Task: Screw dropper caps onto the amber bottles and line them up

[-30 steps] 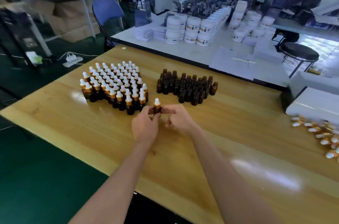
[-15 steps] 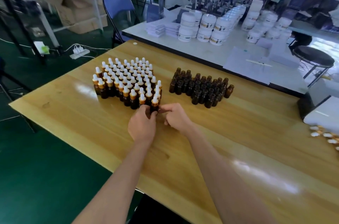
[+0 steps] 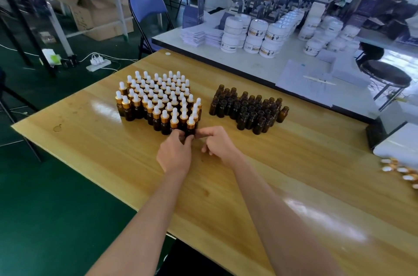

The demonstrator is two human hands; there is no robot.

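A capped amber bottle [image 3: 191, 126] with a gold collar and white dropper bulb stands at the near right corner of the block of capped bottles [image 3: 156, 99]. My left hand [image 3: 175, 154] grips its base from the front. My right hand [image 3: 218, 144] is just to its right, forefinger tip touching the bottle's side, the other fingers loosely curled. A cluster of uncapped amber bottles [image 3: 248, 110] stands further right on the wooden table [image 3: 305, 174]. Loose dropper caps [image 3: 402, 172] lie at the table's right edge.
A white table [image 3: 255, 65] behind carries stacked white jars [image 3: 257, 35], leaflets and papers. A person in white works at its far side. A blue folding chair [image 3: 147, 11] and a power strip [image 3: 98, 63] stand on the green floor to the left.
The capped bottle held between both hands has gone forward and left, from in front of the block to its near right corner. My view has shifted toward the block.
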